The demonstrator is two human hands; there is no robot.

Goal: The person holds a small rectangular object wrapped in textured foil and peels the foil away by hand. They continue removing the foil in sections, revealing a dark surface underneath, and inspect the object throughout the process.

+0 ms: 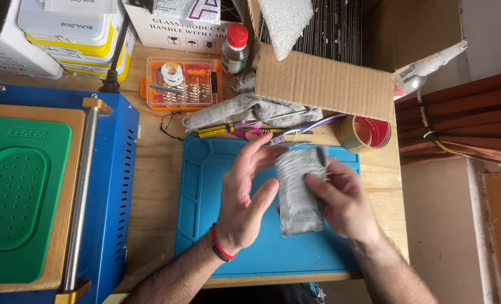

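1. Because it is blurred, the grey rectangular wrapped packet (299,191) is hard to make out; its right edge hides behind the right hand (346,202).
2. It sits above the blue silicone work mat (205,225) on the wooden desk (157,186).
3. The right hand's fingers are clamped on the packet.
4. The left hand (245,197) stands palm inward, fingers apart, thumb touching the packet.

Both forearms rise from the bottom edge toward mid-frame. The left hand (245,197) is open, palm facing right, fingers spread upward. The right hand (343,200) curls, fingers pinching leftward, slightly blurred.
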